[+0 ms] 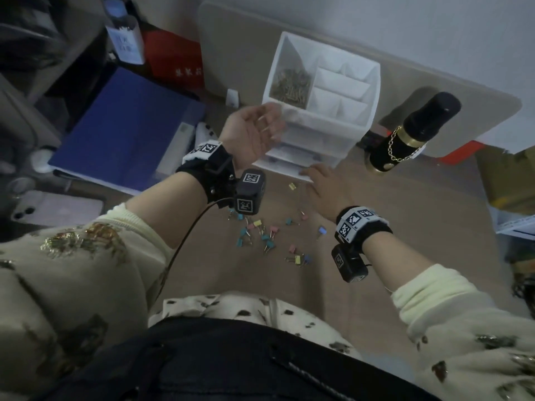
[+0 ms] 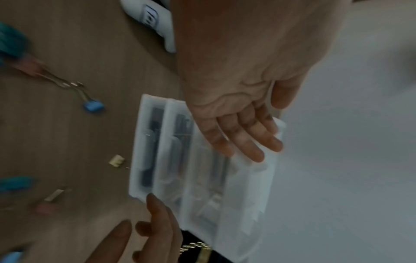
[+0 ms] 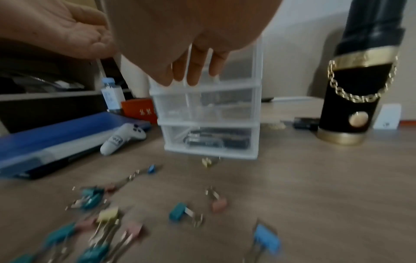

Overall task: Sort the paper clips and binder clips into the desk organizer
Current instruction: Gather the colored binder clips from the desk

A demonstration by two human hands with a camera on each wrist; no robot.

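Head view showed the binder clips (image 1: 269, 235) scattered loose on the bench (image 1: 405, 227) nearest the person, in blue, teal, pink and yellow, with one yellow clip (image 1: 291, 185) lying apart at 12 o'clock from the cluster, just in front of the desk organizer (image 1: 318, 111). At 2 o'clock from the cluster the right hand (image 1: 320, 183) lay flat over the bench, its grip slack with fingers straight, fingertips at the organizer's bottom drawer and holding nothing. At 11 o'clock the left hand (image 1: 252, 134) hovered palm-up against the organizer's left front corner, fingers loosely spread, grip empty. Farther off, the white organizer stood upright, and its top left compartment held a heap of paper clips (image 1: 291, 85); the compartments beside it looked bare. At 3 o'clock from the organizer stood a black and gold bottle (image 1: 411, 134), and at 9 o'clock lay a blue folder (image 1: 121, 128).
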